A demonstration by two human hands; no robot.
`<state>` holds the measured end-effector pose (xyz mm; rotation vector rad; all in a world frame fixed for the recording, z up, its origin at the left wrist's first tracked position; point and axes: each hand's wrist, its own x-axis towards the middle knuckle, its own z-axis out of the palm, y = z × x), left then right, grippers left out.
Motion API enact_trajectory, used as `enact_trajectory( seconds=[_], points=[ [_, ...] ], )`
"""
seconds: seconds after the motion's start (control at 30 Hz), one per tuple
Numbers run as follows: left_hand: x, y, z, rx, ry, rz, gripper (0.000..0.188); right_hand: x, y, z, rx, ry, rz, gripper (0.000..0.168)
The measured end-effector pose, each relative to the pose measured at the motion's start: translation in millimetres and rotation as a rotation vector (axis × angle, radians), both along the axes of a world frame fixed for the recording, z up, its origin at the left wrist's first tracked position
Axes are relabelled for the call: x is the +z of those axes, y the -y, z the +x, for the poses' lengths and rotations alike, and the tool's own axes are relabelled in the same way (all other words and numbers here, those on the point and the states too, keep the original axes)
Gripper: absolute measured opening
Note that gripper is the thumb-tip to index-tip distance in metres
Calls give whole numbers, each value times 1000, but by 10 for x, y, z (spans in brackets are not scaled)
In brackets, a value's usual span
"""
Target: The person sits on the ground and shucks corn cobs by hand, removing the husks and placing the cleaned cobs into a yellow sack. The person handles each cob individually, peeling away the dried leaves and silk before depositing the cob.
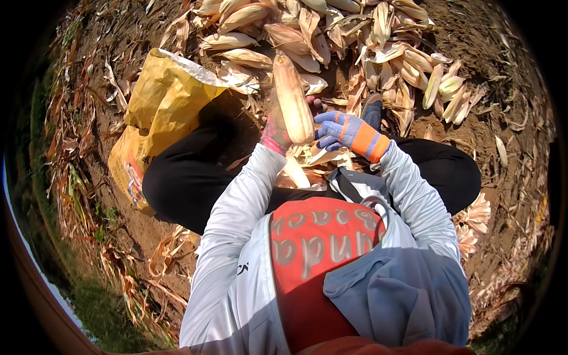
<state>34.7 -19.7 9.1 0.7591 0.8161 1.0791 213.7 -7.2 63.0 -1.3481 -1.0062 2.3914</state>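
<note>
My left hand [276,128], in a pink-red and dark glove, grips a large pale ear of corn [291,97] with its husk off. The ear points away from me, its thick end near my right hand. My right hand [344,133], in a blue and orange knit glove, is beside that thick end with fingers loosely bent and apart. Whether its fingertips touch the ear I cannot tell. Below the hands, between my legs, lie loose dry husks [330,155] and a pale piece [296,172] that looks like another ear, partly hidden.
A heap of dry corn ears in husks [290,37] spreads ahead of me on bare soil. At my left knee stands a yellow sack [164,95] with its mouth open. A dark shoe [372,111] shows past my right hand. Stripped husks [472,222] lie at right.
</note>
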Motion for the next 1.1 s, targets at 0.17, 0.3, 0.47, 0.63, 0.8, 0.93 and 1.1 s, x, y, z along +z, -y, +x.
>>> enact_trajectory(
  seconds=[0.17,0.3,0.47,0.63,0.8,0.93,1.1],
  points=[
    [-201,-41,6,115,-11,87,53,-42,65,-188,140,119,152,43],
    [95,-160,21,170,227,-412,57,-25,93,-222,21,147,231,49],
    [-320,-132,-82,179,-17,-329,55,-67,115,-234,0,364,527,46],
    [-233,-131,24,165,-233,-158,49,-373,29,-140,-86,529,839,37],
    [-190,-47,187,139,-64,-214,48,-416,-108,-225,-127,696,976,26],
    [-232,-15,185,153,-57,-189,48,-434,-124,-202,-108,668,1023,20],
    [-262,-9,146,87,-174,-163,48,-488,-165,-123,-51,694,1042,19]
  ],
)
